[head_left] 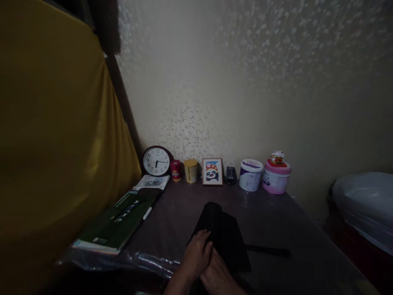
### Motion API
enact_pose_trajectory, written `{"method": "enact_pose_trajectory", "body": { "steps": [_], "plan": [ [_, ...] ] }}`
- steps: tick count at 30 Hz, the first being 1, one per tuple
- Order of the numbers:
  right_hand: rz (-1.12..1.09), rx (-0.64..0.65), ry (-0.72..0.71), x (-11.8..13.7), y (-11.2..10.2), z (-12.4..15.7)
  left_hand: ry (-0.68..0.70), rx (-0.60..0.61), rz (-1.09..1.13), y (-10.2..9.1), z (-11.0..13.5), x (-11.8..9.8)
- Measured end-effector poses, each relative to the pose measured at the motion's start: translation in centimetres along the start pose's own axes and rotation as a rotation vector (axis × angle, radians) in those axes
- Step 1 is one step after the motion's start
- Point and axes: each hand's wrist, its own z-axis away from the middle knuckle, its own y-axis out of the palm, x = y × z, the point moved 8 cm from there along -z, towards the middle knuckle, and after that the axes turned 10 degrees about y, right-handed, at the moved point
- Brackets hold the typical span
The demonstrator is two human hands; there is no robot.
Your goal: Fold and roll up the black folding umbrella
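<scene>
A black folded cloth-like thing point(225, 229) lies on the dark table point(276, 221) in front of me. My left hand point(198, 254) rests on its near left edge, with the fingers bent and pressed together on it. My right hand point(219, 274) lies just below and partly under the left, touching the same black thing. Its fingers are hidden by the left hand and the dim light. A thin dark strip point(267, 250) runs out to the right from the black thing.
Along the wall stand a round clock point(156, 161), a red tin point(176, 170), a gold stack point(190, 171), a framed panda picture point(212, 171), a white tub point(251, 175) and a pink tub point(275, 176). Green books point(118, 223) lie left. A yellow curtain point(55, 135) hangs left.
</scene>
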Motion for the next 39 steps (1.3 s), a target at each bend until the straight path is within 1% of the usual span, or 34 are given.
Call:
{"method": "enact_pose_trajectory", "body": {
  "steps": [2, 4, 6, 7, 8, 9, 10, 11, 13, 14, 16, 18, 20, 23, 29, 33, 36, 39],
  "plan": [
    [-0.011, 0.030, 0.012, 0.6, -0.1, 0.7, -0.019, 0.030, -0.012, 0.8, -0.4, 0.6],
    [-0.090, 0.086, -0.002, 1.7, -0.9, 1.2, -0.038, 0.051, -0.020, 1.3, -0.4, 1.3],
    [-0.226, 0.120, 0.022, 1.9, -2.4, 1.5, -0.057, 0.070, -0.024, 1.6, 0.0, 1.8],
    [-0.295, 0.097, 0.079, 1.1, -3.5, 1.5, -0.065, 0.078, -0.026, 1.8, 0.2, 1.9],
    [-0.352, 0.044, 0.166, -0.3, -4.7, 1.5, -0.074, 0.085, -0.026, 2.0, 0.4, 1.9],
    [-0.389, -0.033, 0.272, -2.3, -5.9, 1.7, -0.082, 0.091, -0.029, 2.3, 0.7, 1.9],
    [-0.407, -0.138, 0.383, -4.6, -7.2, 2.0, -0.090, 0.097, -0.037, 2.6, 0.9, 1.8],
    [-0.404, -0.229, 0.485, -7.1, -8.2, 2.4, -0.101, 0.101, -0.051, 3.0, 1.1, 1.6],
    [-0.345, -0.344, 0.637, -11.5, -9.6, 3.3, -0.133, 0.103, -0.097, 3.6, 1.6, 1.3],
    [-0.307, -0.378, 0.674, -13.2, -10.0, 3.6, -0.156, 0.102, -0.124, 3.8, 1.8, 1.1],
    [-0.271, -0.392, 0.716, -15.8, -10.1, 4.0, -0.203, 0.097, -0.172, 4.1, 2.2, 0.9],
    [-0.261, -0.387, 0.759, -17.3, -9.8, 4.2, -0.243, 0.097, -0.211, 4.1, 2.4, 0.7],
    [-0.283, -0.371, 0.777, -17.9, -9.4, 4.0, -0.256, 0.085, -0.247, 3.9, 2.5, 0.5],
    [-0.350, -0.345, 0.753, -17.9, -8.8, 3.2, -0.237, 0.053, -0.324, 3.5, 2.3, 0.2],
    [-0.438, -0.362, 0.780, -18.4, -9.1, 2.2, -0.219, 0.041, -0.470, 3.2, 2.3, -0.1],
    [-0.429, -0.312, 0.776, -17.4, -9.4, 1.5, -0.208, 0.044, -0.531, 3.0, 2.3, -0.4],
    [-0.384, -0.250, 0.755, -16.2, -9.3, 0.7, -0.230, 0.079, -0.501, 3.2, 2.4, 0.0],
    [-0.364, -0.220, 0.770, -16.1, -9.0, 0.1, -0.262, 0.103, -0.440, 3.8, 2.5, 0.6]
  ]
}}
